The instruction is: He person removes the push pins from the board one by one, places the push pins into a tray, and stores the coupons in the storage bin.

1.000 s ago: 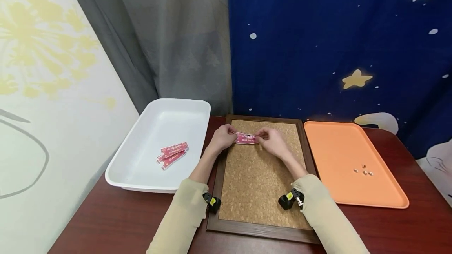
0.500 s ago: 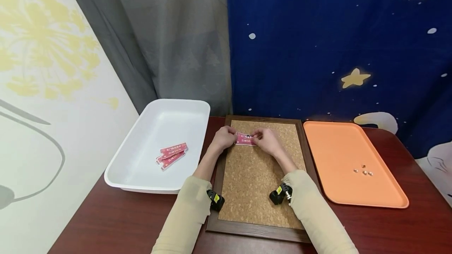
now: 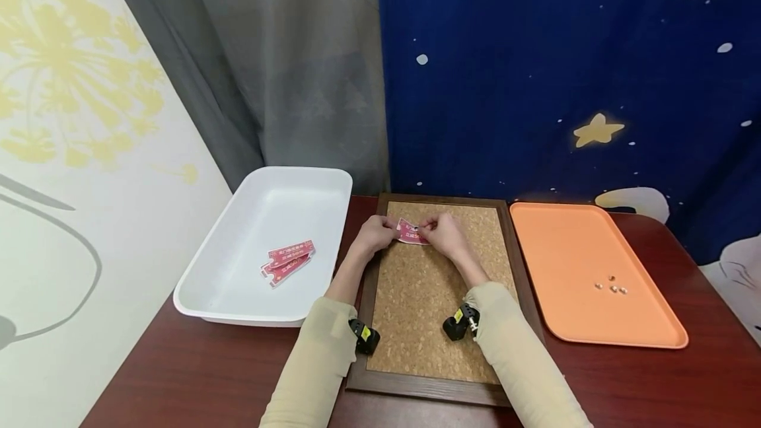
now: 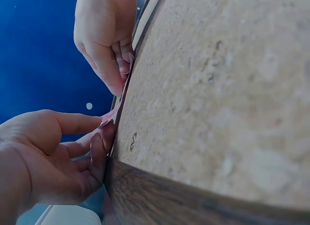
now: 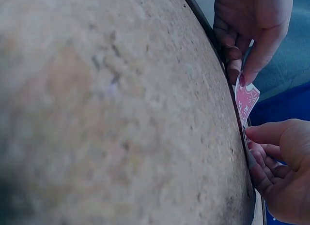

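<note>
A pink coupon [image 3: 409, 232] with white lettering is held over the upper left of a framed cork board [image 3: 440, 309]. My left hand [image 3: 376, 233] pinches its left end between thumb and finger. At the right part of the coupon my right hand [image 3: 447, 236] pinches it, beside a small dark spot on its upper edge. In the right wrist view the coupon [image 5: 247, 100] bows up between the two hands, its left end raised off the cork. My right fingers cover its right end. The left wrist view shows both hands low over the board's far edge.
Left of the board stands a white basin [image 3: 205, 283] with several overlapping pink coupons [image 3: 288, 261] inside. On the right, an orange tray [image 3: 571, 269] carries several small shiny tacks [image 3: 614, 288]. A dark red table [image 3: 196, 375] bears everything; curtains hang behind it.
My right hand has slid left along the coupon, its fingertips now beside the dark spot. The coupon has gone from nearly flat to bowed. My left hand stays at its left end.
</note>
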The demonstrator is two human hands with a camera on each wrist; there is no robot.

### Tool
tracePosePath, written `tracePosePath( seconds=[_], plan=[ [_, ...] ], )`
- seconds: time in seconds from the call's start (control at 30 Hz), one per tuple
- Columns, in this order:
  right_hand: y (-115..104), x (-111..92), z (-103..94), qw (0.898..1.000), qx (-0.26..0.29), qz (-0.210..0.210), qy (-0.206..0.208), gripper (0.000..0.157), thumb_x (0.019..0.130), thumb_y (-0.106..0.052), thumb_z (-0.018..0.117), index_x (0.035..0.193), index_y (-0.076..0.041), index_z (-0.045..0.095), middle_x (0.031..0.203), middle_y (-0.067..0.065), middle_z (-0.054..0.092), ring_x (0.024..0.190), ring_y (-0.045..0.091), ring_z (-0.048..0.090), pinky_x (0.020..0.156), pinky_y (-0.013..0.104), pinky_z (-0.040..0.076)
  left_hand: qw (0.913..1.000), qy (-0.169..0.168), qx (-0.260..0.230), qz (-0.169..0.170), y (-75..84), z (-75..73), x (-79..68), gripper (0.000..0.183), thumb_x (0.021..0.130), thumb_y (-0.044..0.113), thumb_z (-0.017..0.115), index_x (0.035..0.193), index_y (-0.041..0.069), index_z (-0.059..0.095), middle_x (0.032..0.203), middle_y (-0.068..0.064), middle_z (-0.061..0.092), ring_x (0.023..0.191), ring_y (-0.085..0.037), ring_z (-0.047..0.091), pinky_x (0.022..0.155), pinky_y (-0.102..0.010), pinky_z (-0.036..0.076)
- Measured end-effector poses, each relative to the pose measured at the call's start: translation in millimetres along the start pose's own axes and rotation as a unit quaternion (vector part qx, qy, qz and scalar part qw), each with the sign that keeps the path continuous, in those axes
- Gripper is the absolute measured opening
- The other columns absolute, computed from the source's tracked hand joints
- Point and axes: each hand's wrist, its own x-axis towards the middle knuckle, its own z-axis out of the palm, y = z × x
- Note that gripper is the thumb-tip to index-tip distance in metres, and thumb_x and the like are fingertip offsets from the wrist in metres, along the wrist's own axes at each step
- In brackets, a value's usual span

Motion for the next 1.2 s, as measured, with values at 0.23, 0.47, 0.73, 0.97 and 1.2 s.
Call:
tracePosePath(
  seconds=[0.23,0.47,0.73,0.97,1.2],
  plan=[
    [-5.1,2.9,2.2,0.999,0.015,0.03,0.014,0.012,0.087,-0.013,0.076,0.091,-0.001,0.076,0.078,0.005,0.07,0.073,0.014,0.058,0.066,0.026,0.043,1.0,0.004,0.003,0.001,-1.9,-0.6,-0.1,0.009,0.093,0.007,0.068,0.098,-0.001,0.067,0.084,-0.006,0.055,0.067,-0.015,0.047,0.057,-0.026,0.038],
    [-6.6,6.0,5.3,0.998,0.012,0.05,0.028,0.009,0.085,-0.012,0.076,0.086,-0.003,0.077,0.078,0.003,0.07,0.075,0.017,0.058,0.067,0.026,0.043,1.0,0.004,0.003,0.006,-2.2,-1.4,-2.1,0.008,0.094,0.007,0.066,0.098,0.0,0.067,0.091,-0.008,0.058,0.072,-0.017,0.047,0.06,-0.027,0.038],
    [-7.9,7.7,5.3,0.998,0.01,0.055,0.024,0.007,0.083,-0.01,0.074,0.083,-0.004,0.077,0.081,0.004,0.072,0.079,0.019,0.06,0.071,0.028,0.045,0.9999,-0.002,-0.002,0.011,-2.0,-2.4,-3.7,0.008,0.094,0.006,0.065,0.099,0.0,0.066,0.092,-0.009,0.058,0.074,-0.018,0.048,0.063,-0.028,0.039],
    [-8.9,9.2,2.9,0.998,-0.001,0.063,0.009,0.008,0.083,-0.013,0.076,0.081,-0.006,0.077,0.086,0.005,0.073,0.083,0.02,0.061,0.073,0.031,0.046,1.0,0.004,0.002,0.009,-1.0,-2.7,-5.0,0.008,0.093,0.005,0.065,0.099,-0.001,0.067,0.095,-0.01,0.06,0.075,-0.019,0.048,0.063,-0.028,0.039],
    [-7.2,9.9,1.2,0.999,0.002,0.051,-0.003,0.007,0.081,-0.013,0.076,0.08,-0.006,0.078,0.086,0.004,0.074,0.082,0.018,0.061,0.072,0.03,0.047,1.0,0.008,-0.001,0.001,-2.4,-1.7,-3.7,0.006,0.093,0.004,0.065,0.097,0.0,0.067,0.095,-0.01,0.06,0.074,-0.019,0.049,0.062,-0.028,0.039]
  ],
)
